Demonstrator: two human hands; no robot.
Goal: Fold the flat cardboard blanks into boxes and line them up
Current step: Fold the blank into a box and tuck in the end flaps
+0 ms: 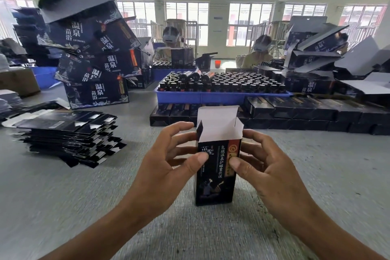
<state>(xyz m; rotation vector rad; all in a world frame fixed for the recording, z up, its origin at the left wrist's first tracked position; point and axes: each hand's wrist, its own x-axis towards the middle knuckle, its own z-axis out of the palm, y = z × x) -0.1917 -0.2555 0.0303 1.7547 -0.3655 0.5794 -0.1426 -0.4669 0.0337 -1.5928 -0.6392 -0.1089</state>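
Tall, narrow black cardboard box (215, 173) with gold and white printed characters stands upright on the grey table (63, 196), centre foreground. Its top is open: white-lined rear flap and two small side flaps stick up. Lower front shows a dim figure illustration, hard to make out. Back face and bottom closure are hidden.

Left hand (168, 160) grasps the box's left side, thumb pressed on the front face, fingers curled behind the edge. Right hand (263, 164) grasps the right side likewise, thumb on the front; its fingertips behind the box are out of sight.

Left of the box, well apart, lies a splayed stack of flat black cardboard blanks (67, 135). Beyond the box, a row of folded black boxes (295, 114) lines the table, the row cut off at the right edge. Behind that, a blue plastic tray (211, 96) holds dark bottles (221, 84). Far left, a leaning pile of large dark printed cartons (92, 59). Two seated persons in the background are blurred.
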